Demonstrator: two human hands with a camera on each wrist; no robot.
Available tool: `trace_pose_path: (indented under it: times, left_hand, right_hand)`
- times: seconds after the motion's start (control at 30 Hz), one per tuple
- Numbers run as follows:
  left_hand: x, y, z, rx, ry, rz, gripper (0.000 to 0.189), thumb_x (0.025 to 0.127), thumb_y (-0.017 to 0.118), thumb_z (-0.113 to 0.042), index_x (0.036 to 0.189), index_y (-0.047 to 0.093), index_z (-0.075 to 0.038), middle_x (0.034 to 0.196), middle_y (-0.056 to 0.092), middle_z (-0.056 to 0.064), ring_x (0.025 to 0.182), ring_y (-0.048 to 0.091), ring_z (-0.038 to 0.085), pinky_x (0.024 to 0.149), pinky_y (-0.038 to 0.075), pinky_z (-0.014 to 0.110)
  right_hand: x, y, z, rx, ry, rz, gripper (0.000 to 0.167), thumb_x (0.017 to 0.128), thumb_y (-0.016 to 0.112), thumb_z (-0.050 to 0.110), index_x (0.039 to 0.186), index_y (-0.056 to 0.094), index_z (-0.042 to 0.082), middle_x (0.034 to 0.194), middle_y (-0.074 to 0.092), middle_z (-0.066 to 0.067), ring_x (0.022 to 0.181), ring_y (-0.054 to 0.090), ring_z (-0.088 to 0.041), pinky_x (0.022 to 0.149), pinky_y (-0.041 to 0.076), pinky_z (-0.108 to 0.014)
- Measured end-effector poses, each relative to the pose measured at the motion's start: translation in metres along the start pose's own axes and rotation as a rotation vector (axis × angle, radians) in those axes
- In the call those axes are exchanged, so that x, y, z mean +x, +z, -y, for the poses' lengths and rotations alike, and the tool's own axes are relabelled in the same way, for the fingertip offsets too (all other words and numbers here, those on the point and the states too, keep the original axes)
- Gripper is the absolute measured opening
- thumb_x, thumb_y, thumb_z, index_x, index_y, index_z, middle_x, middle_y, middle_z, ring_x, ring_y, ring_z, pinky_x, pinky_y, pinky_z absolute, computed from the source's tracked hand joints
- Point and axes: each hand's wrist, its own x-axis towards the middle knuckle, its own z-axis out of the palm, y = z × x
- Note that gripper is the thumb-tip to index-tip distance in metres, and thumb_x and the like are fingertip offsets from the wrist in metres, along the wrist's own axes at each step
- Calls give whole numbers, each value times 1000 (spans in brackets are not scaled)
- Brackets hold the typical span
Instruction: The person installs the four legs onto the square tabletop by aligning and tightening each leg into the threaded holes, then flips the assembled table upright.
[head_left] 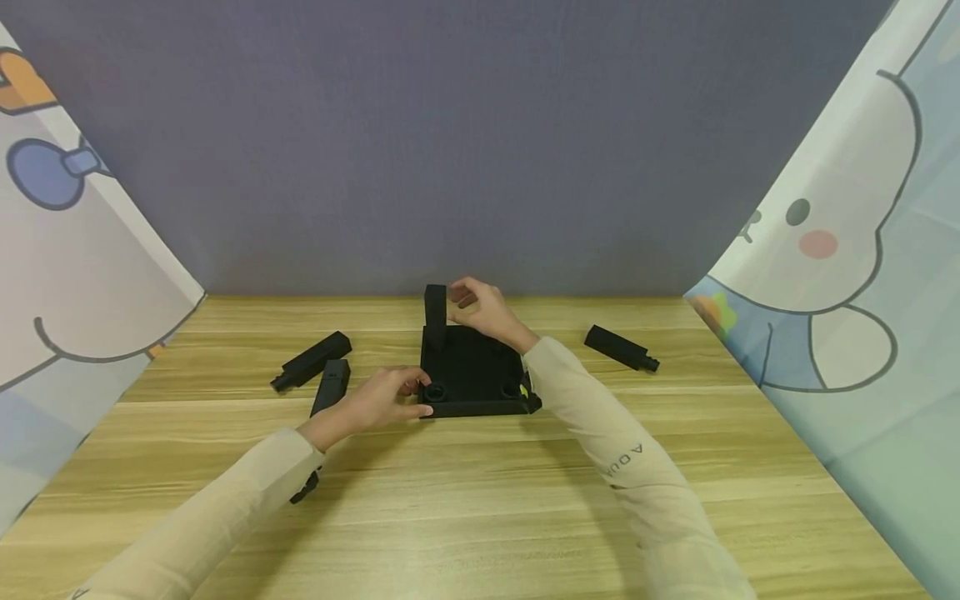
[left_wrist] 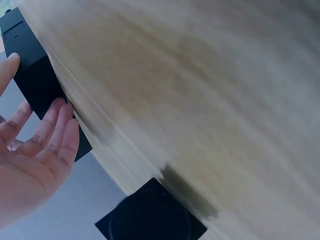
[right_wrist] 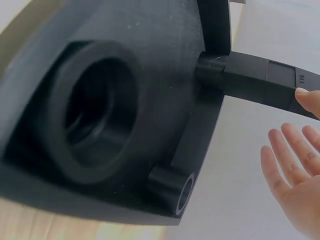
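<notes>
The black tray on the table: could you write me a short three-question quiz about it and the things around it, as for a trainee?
1. How many loose sticks lie on the table?
2. True or false: the upright stick stands at the near right corner of the tray.
3. Which hand is nearer the upright stick?

Key:
1. Three: two left of the tray, one right of it.
2. False; it stands at the far left corner.
3. The right hand.
</notes>
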Motion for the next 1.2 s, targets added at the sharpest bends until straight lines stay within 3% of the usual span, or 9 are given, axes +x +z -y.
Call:
trace_pose_path:
  times: [0.17, 0.47, 1.2]
  left_hand:
    - [0, 0, 0, 13, 0, -3, 40, 80, 69, -36, 110, 59, -12, 103, 64, 6, 91, 63, 20, 78, 52, 36]
    - [0, -1, 0, 18, -8, -6, 39, 79, 70, -36, 108, 60, -13, 101, 64, 5, 89, 62, 20, 76, 51, 35]
    - [-1, 2, 2, 15, 8, -13, 39, 80, 69, -37, 109, 60, -14, 105, 64, 4, 91, 61, 19, 77, 51, 34]
  right_hand:
    - [-4, -2, -6, 3, -16, 5, 43, 82, 66, 8, 121, 51, -3, 110, 59, -18, 99, 60, -31, 87, 49, -40]
    - [-15, -7, -23, 30, -4, 14, 39, 82, 67, 6, 118, 53, 0, 111, 57, -23, 100, 59, -34, 85, 50, -39]
    - [-43, -39, -51, 2, 80, 10, 38, 82, 65, 3, 118, 53, -2, 113, 56, -25, 104, 56, -39, 85, 49, -45]
